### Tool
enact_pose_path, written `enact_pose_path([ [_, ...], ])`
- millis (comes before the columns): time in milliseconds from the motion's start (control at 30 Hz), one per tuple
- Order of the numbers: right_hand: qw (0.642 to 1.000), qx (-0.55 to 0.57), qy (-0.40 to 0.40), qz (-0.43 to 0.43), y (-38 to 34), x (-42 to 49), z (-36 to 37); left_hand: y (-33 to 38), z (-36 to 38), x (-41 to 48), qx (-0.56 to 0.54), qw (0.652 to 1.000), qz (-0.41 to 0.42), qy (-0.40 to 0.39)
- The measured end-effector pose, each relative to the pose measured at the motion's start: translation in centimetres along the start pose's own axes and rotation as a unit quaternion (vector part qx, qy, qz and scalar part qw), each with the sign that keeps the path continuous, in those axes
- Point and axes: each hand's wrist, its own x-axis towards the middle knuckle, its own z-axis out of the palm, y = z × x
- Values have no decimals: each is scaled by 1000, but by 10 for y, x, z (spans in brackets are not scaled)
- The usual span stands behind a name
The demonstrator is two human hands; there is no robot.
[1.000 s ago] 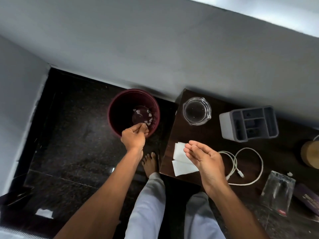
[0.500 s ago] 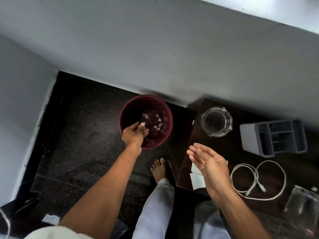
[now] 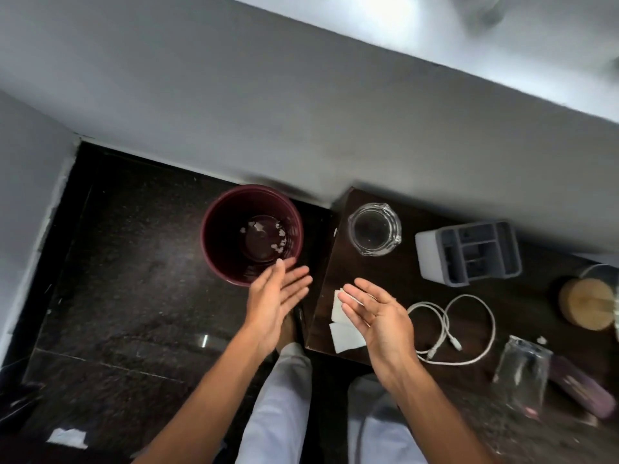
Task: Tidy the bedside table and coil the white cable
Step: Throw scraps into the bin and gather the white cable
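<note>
While both palms face each other mid-frame, left hand (image 3: 273,304) and right hand (image 3: 376,318) hold nothing, fingers spread. Left hand hovers by the near rim of the maroon bin (image 3: 214,239); paper scraps (image 3: 268,234) lie inside. White cable (image 3: 469,329) lies loosely looped on the bench (image 3: 398,279), right of centre, beside white paper pieces (image 3: 343,336).
</note>
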Motion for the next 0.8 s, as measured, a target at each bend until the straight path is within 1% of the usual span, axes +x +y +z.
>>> enact_pose_path([
  [133,1000,-2,23,-5,-8,-6,-37,-31,34,-35,20,997,-20,-71],
  [200,999,-3,40,-16,-12,-5,-58,-46,48,-44,49,995,-30,-86],
  [333,996,-6,82,-41,-20,0,-105,-75,79,-52,53,994,-52,-73],
  [533,980,-67,153,-110,-46,29,-172,-110,127,-55,77,994,-59,-56],
  [633,954,-137,207,-167,-62,50,-198,-124,145,-57,90,994,-56,-42],
  [733,906,-242,263,-226,-82,68,-211,-134,158,-59,94,993,-56,-40],
  [800,873,-293,291,-260,-98,81,-216,-141,165,-60,100,993,-55,-38],
])
